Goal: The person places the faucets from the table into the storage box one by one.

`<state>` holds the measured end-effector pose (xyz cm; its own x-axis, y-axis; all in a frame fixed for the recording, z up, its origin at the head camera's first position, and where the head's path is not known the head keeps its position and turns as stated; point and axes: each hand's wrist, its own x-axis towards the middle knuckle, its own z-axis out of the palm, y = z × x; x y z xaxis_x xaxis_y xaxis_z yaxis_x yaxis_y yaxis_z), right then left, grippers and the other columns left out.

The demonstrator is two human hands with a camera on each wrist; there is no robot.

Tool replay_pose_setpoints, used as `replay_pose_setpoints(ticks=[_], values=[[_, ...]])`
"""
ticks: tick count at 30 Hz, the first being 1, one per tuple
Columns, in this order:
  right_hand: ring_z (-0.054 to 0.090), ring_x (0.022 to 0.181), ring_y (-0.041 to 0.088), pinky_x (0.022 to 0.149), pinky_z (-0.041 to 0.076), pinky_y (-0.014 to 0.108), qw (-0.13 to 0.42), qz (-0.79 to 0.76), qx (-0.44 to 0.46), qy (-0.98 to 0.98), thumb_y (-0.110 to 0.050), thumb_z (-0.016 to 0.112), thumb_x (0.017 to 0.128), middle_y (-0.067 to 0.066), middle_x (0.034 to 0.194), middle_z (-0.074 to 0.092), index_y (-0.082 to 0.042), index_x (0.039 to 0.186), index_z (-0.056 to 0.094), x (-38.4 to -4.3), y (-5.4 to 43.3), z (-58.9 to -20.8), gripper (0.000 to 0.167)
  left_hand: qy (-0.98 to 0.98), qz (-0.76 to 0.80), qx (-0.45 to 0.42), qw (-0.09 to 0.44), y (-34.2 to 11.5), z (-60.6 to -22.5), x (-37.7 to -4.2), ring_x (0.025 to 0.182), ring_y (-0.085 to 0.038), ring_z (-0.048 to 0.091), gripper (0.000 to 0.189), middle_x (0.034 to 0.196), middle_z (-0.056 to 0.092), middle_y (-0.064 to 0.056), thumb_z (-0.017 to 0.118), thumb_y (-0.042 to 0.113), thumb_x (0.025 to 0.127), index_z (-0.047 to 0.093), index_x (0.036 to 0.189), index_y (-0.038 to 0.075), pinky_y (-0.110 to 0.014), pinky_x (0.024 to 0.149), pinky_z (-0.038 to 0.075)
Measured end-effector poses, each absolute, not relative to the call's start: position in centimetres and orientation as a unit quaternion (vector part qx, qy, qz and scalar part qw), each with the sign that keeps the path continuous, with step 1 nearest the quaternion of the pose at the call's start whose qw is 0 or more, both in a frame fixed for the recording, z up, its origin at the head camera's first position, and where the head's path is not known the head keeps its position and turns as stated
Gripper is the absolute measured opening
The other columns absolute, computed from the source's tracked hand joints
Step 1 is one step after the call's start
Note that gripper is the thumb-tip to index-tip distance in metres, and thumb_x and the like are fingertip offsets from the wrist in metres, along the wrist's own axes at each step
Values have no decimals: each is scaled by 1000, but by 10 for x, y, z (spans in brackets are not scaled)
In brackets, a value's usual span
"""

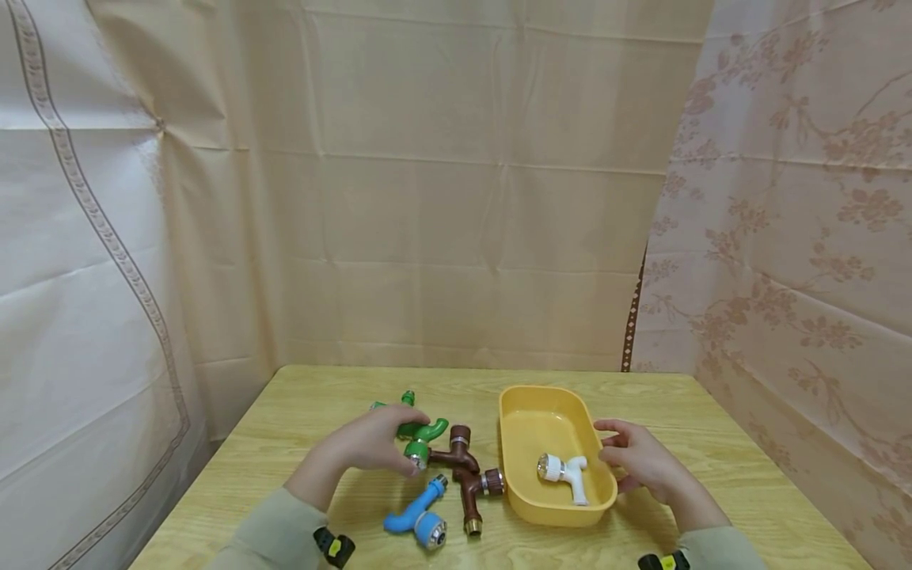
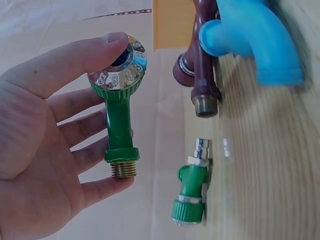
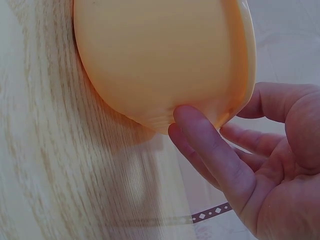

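My left hand (image 1: pixel 370 439) holds a green faucet (image 2: pixel 119 120) above the table, its thumb on the silver-faced knob and its fingers along the body. A second green faucet (image 2: pixel 190 192) lies beyond that hand, partly hidden in the head view. Just to the right are two brown faucets (image 1: pixel 466 475), touching or nearly so. Closer to me lies a blue faucet (image 1: pixel 416 514). At the right stands a yellow tray (image 1: pixel 530 511) with a white faucet (image 1: pixel 572 475) inside. My right hand (image 1: pixel 641 463) touches the tray's right outer side with loosely extended fingers.
The light wooden table (image 1: pixel 321 396) carries everything. A beige curtain (image 1: pixel 456 198) hangs behind its far edge, with a flower-patterned cloth (image 1: pixel 805 237) at the right and a white cloth (image 1: pixel 71 317) at the left.
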<state>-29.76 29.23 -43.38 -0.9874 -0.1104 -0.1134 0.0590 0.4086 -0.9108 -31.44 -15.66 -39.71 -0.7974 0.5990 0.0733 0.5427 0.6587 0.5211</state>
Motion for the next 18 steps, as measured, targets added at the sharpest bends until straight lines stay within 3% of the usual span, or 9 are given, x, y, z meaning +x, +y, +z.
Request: replay_pose_setpoints(ticks=[10, 18], values=[[66, 93, 29, 63, 61, 49, 75, -546, -6, 835, 1, 60, 93, 28, 125, 54, 4, 150, 39, -297, 292, -434, 60, 906, 260, 328, 57, -137, -388, -315, 105, -17, 60, 74, 131, 61, 1, 89, 30, 77, 59, 142, 11, -38, 85, 52], [66, 95, 30, 64, 61, 49, 75, -545, -4, 835, 1, 60, 94, 30, 128, 52, 4, 150, 39, -298, 292, -434, 61, 910, 242, 332, 55, -122, -385, -317, 126, -23, 55, 74, 143, 56, 1, 87, 32, 77, 58, 144, 17, -47, 99, 49]])
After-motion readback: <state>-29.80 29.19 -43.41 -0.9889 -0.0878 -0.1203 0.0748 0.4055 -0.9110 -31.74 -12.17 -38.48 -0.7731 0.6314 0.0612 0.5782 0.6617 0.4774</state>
